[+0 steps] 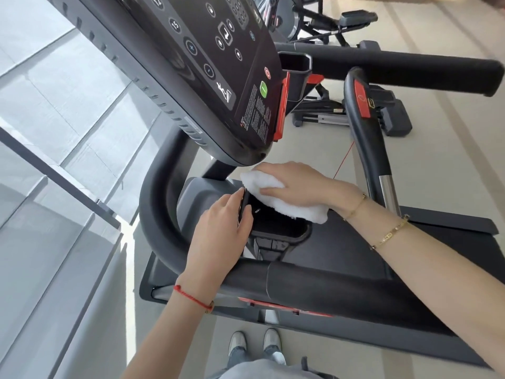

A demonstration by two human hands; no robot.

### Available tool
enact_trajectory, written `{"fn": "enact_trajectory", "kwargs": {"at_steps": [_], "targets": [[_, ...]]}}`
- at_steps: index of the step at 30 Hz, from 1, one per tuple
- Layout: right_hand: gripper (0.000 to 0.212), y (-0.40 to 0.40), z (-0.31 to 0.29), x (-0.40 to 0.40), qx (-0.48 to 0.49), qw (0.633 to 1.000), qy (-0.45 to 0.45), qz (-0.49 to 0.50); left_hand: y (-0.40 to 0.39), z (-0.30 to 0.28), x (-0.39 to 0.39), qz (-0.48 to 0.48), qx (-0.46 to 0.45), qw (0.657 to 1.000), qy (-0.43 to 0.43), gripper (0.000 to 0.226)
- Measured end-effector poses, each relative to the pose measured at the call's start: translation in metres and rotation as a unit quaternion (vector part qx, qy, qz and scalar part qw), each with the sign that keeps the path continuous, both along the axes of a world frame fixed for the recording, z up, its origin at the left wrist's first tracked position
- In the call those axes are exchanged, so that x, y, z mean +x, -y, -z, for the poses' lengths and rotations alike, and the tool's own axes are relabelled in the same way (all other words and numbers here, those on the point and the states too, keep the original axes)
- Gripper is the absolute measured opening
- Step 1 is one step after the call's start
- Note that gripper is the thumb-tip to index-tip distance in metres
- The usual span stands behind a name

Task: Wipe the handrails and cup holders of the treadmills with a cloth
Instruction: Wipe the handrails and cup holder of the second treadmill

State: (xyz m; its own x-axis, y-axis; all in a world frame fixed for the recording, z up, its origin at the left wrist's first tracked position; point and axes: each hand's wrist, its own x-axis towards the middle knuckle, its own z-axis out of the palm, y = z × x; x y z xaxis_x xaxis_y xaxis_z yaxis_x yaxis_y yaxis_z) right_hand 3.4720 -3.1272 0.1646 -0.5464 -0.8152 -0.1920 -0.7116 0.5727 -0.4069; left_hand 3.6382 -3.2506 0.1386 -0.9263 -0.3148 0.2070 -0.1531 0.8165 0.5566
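Observation:
A white cloth (pixel 284 199) lies over the far rim of the near cup holder (pixel 278 231), a black pocket below the treadmill console (pixel 218 77). My right hand (pixel 295 187) presses down on the cloth with fingers closed over it. My left hand (pixel 221 233) grips the left rim of the same cup holder, thumb inside the edge. The near black handrail (pixel 300 283) runs under my left wrist. A second cup holder (pixel 296 67) sits at the console's far side, beside the far handrail (pixel 396 69).
A curved centre grip (pixel 366 127) with a red stop tag and chrome section rises on the right. A glass wall (pixel 68 132) stands to the left. Other gym machines (pixel 328 26) stand beyond. My shoes (pixel 254 343) rest on the pale floor beside the treadmill deck.

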Motion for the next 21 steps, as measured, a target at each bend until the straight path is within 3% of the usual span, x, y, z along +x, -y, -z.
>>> {"fn": "enact_trajectory", "kwargs": {"at_steps": [4, 8, 14, 18, 21], "targets": [[0.029, -0.012, 0.005, 0.004, -0.020, 0.999, 0.000, 0.027, 0.001, 0.001, 0.000, -0.003, 0.013, 1.000, -0.008, 0.041], [0.047, -0.046, 0.013, 0.006, -0.029, 0.997, 0.028, 0.064, 0.002, 0.001, 0.000, -0.003, 0.008, 1.000, -0.007, 0.043], [0.031, -0.006, 0.005, -0.003, -0.001, 0.999, 0.026, 0.038, 0.002, 0.000, -0.001, -0.002, 0.016, 1.000, 0.002, 0.043], [0.037, -0.034, 0.011, 0.017, -0.070, 0.981, 0.087, 0.158, 0.003, 0.000, -0.001, 0.010, 0.015, 1.000, -0.002, 0.043], [0.060, -0.054, 0.019, 0.045, -0.126, 0.954, 0.164, 0.219, 0.003, 0.002, 0.000, 0.011, 0.015, 1.000, -0.006, 0.044]]}}
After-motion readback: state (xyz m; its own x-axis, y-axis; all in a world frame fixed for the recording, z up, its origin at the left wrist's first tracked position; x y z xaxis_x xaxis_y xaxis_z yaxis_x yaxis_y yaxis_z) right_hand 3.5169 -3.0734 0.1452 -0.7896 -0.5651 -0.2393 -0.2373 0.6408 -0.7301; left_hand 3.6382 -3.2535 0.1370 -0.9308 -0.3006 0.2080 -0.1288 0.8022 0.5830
